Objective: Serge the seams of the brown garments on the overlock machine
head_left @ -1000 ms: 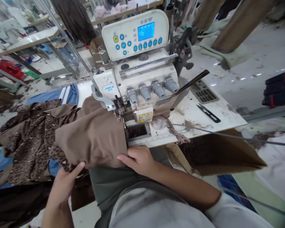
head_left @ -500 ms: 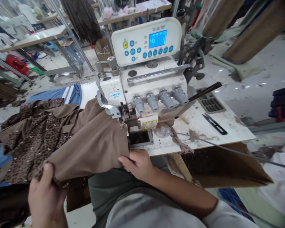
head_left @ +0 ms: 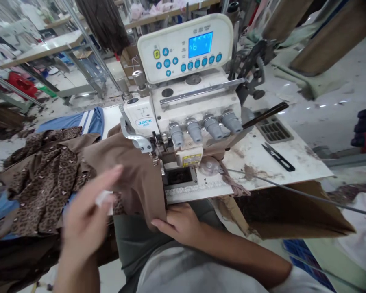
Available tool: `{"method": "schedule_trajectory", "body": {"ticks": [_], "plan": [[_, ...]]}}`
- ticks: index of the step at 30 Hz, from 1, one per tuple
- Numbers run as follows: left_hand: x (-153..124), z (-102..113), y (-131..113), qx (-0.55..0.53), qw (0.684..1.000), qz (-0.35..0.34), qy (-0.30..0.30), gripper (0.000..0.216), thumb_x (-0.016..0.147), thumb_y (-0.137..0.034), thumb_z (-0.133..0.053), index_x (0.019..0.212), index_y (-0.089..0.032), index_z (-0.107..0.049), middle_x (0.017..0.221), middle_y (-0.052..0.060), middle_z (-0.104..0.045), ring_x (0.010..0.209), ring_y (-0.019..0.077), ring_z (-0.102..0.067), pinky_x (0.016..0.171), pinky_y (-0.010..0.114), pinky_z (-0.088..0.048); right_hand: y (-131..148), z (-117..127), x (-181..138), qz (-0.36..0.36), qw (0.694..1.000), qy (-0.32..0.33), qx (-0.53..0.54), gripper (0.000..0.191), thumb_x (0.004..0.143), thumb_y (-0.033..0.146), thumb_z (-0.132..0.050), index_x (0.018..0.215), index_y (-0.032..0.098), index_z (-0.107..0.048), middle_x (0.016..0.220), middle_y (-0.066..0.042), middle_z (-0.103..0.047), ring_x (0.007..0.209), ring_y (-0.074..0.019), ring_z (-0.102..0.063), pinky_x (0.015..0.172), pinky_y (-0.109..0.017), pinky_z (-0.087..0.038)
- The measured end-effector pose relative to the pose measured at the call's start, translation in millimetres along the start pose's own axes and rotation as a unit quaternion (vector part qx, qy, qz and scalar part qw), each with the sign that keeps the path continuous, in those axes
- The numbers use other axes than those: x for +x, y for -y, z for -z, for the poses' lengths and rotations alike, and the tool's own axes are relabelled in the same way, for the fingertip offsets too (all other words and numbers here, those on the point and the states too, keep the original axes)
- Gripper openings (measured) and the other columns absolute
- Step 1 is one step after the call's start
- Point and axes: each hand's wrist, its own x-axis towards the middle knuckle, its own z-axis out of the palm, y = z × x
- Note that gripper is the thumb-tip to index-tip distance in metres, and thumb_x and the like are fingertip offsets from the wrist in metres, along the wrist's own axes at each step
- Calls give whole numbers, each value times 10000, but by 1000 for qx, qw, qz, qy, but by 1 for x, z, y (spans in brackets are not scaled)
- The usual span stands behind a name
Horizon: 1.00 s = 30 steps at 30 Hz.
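Brown fabric (head_left: 131,162) lies under the presser foot of a white overlock sewing machine (head_left: 198,106). Its front edge hangs over the table edge, where my right hand (head_left: 179,221) pinches it between thumb and fingers. Over the fabric's left part, my left hand (head_left: 88,215) is lifted and smeared by motion, its thumb and index finger apart. A small pale patch shows between these fingers; I cannot make out what it is. Leopard-print fabric (head_left: 45,175) joined with brown pieces lies heaped to the left.
Black thread snips (head_left: 279,157) lie on the white table (head_left: 247,162) at right, near a grey compartment tray (head_left: 274,131). Blue striped cloth (head_left: 76,121) lies behind the heap. A thin dark cable (head_left: 280,185) crosses in front of an open cardboard box (head_left: 293,211).
My left hand has let go of the fabric's left edge and moved right and up over it. The fabric there has slackened into folds. My right hand keeps its pinch, slightly lower.
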Motion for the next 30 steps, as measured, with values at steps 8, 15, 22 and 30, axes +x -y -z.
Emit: {"method": "schedule_trajectory", "body": {"ticks": [8,15,22,30], "plan": [[68,-41,-7,82,994,-32,62,474,1029,-474,-538,1423,-231,-638,1563,77,-563,1517,302,-439,1275,508,-350,0,3,-2,-22,999,3,28,651,1143,504,-413,585,197,-548,520,15,-578,499,-107,-535,546,-262,-327],[115,-40,9,79,993,-61,57,352,1024,-382,-526,1286,-243,-715,1442,59,-656,1371,278,-575,1208,437,-422,1,9,18,-74,993,-48,78,625,1111,489,-495,569,202,-375,499,56,-394,469,-86,-402,516,-258,-263],[163,-58,38,-8,996,-59,-63,334,999,-282,-500,1193,-204,-760,1273,86,-746,1209,260,-668,1108,389,-494,-2,16,51,-167,968,-58,179,574,1037,472,-589,603,223,-309,541,69,-286,490,-98,-482,477,-228,-258],[48,-48,-14,-49,977,-58,-198,204,1022,-244,-588,1123,-240,-765,1108,35,-798,1073,183,-739,998,316,-547,0,9,43,-271,883,-8,384,525,965,634,-653,680,244,-447,613,9,-669,706,-243,-787,572,-261,-578]]}}
